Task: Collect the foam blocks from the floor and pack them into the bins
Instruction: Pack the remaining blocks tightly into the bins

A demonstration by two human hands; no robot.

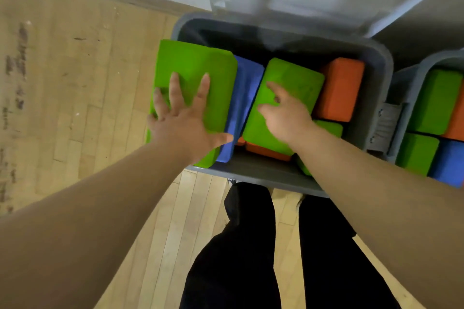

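Pressing a green foam block (195, 63) into the grey bin (263, 175) with left hand (183, 123) fingers spread, right hand (286, 118) loosely bent on a second green block (293, 78), probably needing seating next.

Our bare forearms (105, 193) reach up toward twelve o'clock. Our left grip (185, 120) lies palm-down, fingers splayed wide. At its three o'clock, our right grip (286, 114) lies palm-down, forefinger and thumb extended.
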